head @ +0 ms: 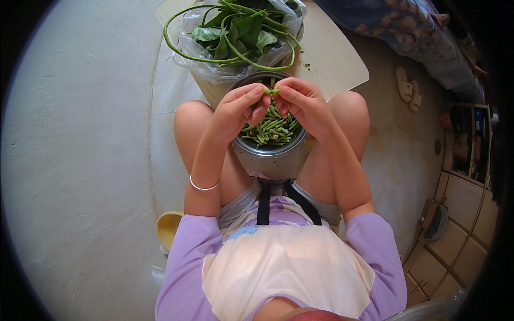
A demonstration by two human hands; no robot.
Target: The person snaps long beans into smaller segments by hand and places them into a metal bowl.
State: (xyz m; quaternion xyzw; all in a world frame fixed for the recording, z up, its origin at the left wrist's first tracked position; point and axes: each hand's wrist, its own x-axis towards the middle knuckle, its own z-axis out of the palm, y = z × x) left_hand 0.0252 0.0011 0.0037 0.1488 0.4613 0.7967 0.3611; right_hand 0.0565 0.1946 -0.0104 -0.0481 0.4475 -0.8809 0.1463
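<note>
Both my hands meet above a round metal bowl [267,153] between my knees. My left hand [245,105] and my right hand [302,101] pinch a short green bean piece [271,92] between thumbs and fingers, one at each end. Many cut lengths of long bean [277,130] lie in the bowl below, partly hidden by my hands. Just beyond the bowl, an open clear plastic bag [186,34] holds long green beans and broad green leaves [247,30]. Some bean pods [172,44] curl out over the bag's edge.
A pale wooden table [337,52] carries the bag, with small green scraps on it. To the right are slippers [406,89], a flowered cloth [401,24] and a shelf unit [466,140]. A yellow basin [166,228] stands on the floor by my left elbow.
</note>
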